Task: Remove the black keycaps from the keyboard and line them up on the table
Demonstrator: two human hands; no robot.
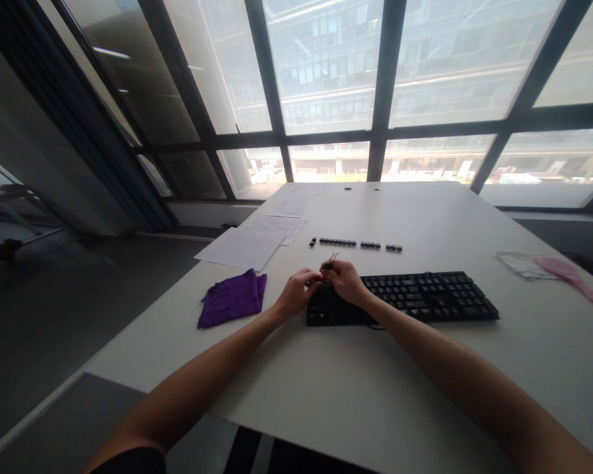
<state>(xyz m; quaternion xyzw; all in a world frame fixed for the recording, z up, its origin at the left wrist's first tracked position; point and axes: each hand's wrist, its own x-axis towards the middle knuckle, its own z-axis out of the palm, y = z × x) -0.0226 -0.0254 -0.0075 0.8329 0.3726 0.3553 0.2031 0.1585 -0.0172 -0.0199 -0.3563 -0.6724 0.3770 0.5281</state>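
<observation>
Near the centre of the frame, a black keyboard (429, 296) lies flat on the white table (286, 382), its left end beneath both hands. A wide strip of tabletop separates the keyboard's front edge from the table's near edge at the bottom; further surface extends behind it toward the window (326, 72). The table's left edge runs diagonally from lower left to upper centre.

The right hand (346, 281) has its fingers closed on a thin, pale wire tool (335, 255), prongs upward. The left hand (299, 293) meets it with bent fingers, close to a small dark piece (328, 266); whether the left fingers grip this piece cannot be told.

Small block-shaped black keys (338, 241) stand behind the hands in a broken row. Left of centre lies a folded purple cloth (233, 299), soft, with a frayed left edge; flat paper sheets (242, 247) overlap beyond it. At the right, a limp pink cloth (570, 276) lies well apart from the keyboard.
</observation>
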